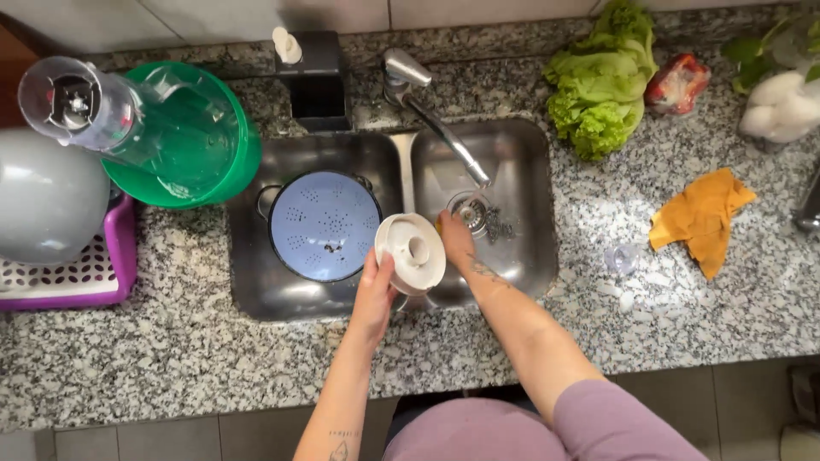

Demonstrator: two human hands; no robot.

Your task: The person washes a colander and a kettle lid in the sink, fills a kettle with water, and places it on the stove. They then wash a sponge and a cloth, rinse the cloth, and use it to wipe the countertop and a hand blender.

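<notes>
- Your left hand (376,286) has its fingers wrapped round the edge of a round cream lid (412,252) with a raised centre hole, tilted.
- Just past those fingers, your right hand (455,239) touches the lid's far side; its grip is hidden.
- Beside it sits a blue colander (325,225).

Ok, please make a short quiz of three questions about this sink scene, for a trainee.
1. True or false: the blue colander sits in the left basin of the sink.
2. Which hand holds the round white lid? A) left hand B) right hand C) neither
3. Fill in: the crumpled cloth on the counter, right of the sink, is ____ in colour.

Key
1. True.
2. A: the left hand grips its lower edge, while the right hand reaches behind it, under the tap.
3. Orange.
</notes>
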